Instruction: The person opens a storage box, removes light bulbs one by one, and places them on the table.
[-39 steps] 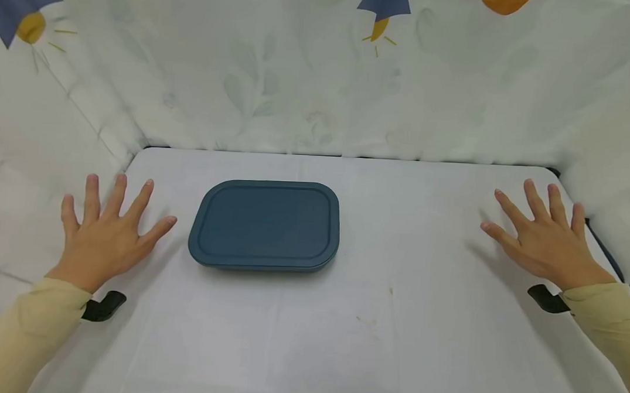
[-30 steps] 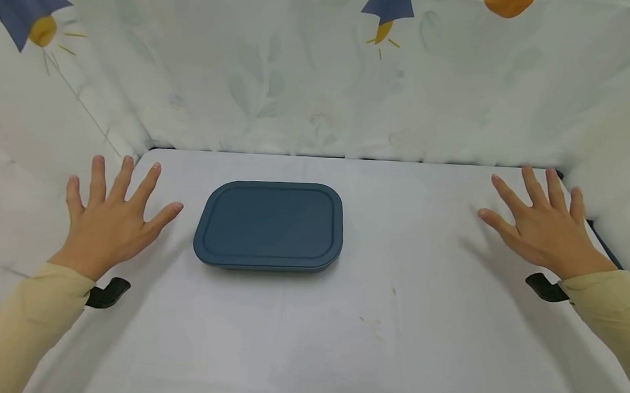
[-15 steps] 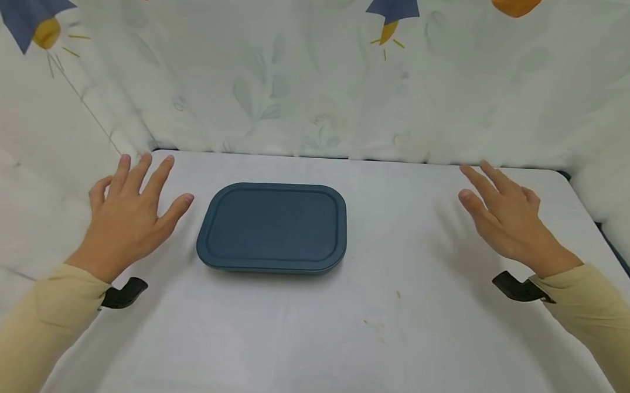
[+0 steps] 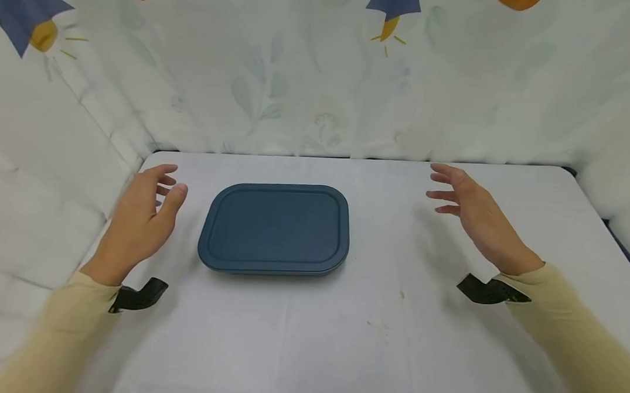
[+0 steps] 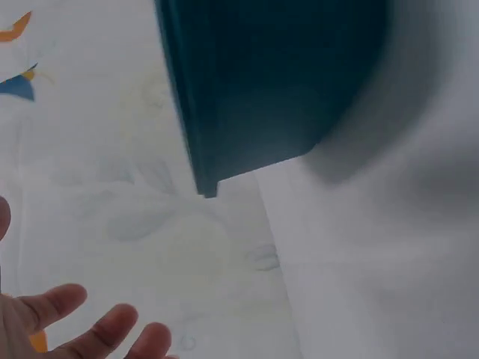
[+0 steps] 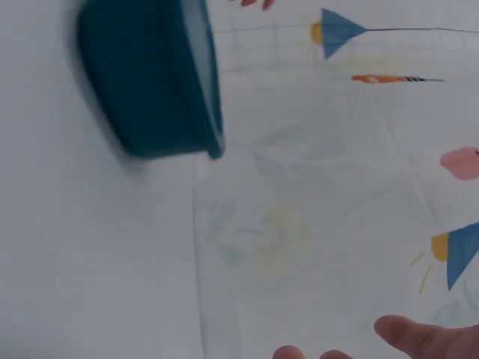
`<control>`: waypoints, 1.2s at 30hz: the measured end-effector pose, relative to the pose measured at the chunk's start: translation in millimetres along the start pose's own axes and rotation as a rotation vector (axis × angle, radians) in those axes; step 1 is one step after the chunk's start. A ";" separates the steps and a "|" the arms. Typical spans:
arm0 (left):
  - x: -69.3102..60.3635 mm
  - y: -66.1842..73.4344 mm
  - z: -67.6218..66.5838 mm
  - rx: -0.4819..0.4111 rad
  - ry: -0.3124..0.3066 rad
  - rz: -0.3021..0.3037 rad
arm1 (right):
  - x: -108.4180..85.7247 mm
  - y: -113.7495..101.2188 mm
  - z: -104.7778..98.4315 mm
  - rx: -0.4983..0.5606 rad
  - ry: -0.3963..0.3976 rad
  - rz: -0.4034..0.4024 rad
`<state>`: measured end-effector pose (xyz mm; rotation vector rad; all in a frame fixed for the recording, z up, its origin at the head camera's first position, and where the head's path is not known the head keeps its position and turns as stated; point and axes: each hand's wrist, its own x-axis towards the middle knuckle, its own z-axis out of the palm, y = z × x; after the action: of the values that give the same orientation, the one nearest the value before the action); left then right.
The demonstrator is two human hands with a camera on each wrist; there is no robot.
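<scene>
A dark blue-green lidded container [image 4: 274,229] with rounded corners lies on the white table, left of the middle. To its left the left hand [image 4: 142,221] hovers, palm turned inward and fingers slightly bent, touching nothing. Farther off on the right is the right hand [image 4: 478,215], its palm also facing inward with loose, parted fingers and nothing held. Seen from the side, the container [image 5: 262,82] shows its wall in the left wrist view, with the left fingers [image 5: 108,329] low in the corner. The right wrist view has the container [image 6: 142,82] at upper left.
A white cloth [image 4: 319,91] with printed leaves and blue and orange shapes hangs behind the table and along its sides. The white tabletop [image 4: 330,338] carries a few faint stains in front of the container. Black pieces are strapped at both wrists.
Both hands have turned from palms down with spread fingers to palms facing inward. The right hand has moved left towards the container, and the left hand slightly right. The container rests in place.
</scene>
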<state>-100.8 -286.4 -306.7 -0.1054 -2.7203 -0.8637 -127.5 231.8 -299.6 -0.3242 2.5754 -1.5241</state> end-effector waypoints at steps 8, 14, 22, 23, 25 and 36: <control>4.6 -10.3 1.4 -0.233 -0.006 -0.122 | 7.4 -6.3 25.1 0.575 -0.084 0.114; 12.1 -17.9 -1.4 -0.635 -0.037 -0.308 | 15.5 -6.9 41.1 0.816 -0.106 0.160; 13.3 -24.7 -0.5 -0.802 -0.200 -0.484 | 27.2 -10.5 65.9 0.968 -0.120 0.265; 12.6 -25.9 -0.5 -0.791 -0.224 -0.485 | 28.7 -10.9 69.0 0.968 -0.119 0.275; 11.7 -28.0 0.1 -0.791 -0.270 -0.479 | 31.3 -11.3 74.1 0.961 -0.114 0.290; 12.4 -28.7 5.6 -0.702 -0.525 -0.417 | 33.2 1.4 96.1 0.831 -0.173 0.352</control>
<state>-118.5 -306.8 -323.3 0.1176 -2.7740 -2.1515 -138.6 142.7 -347.2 0.0891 1.5592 -2.1004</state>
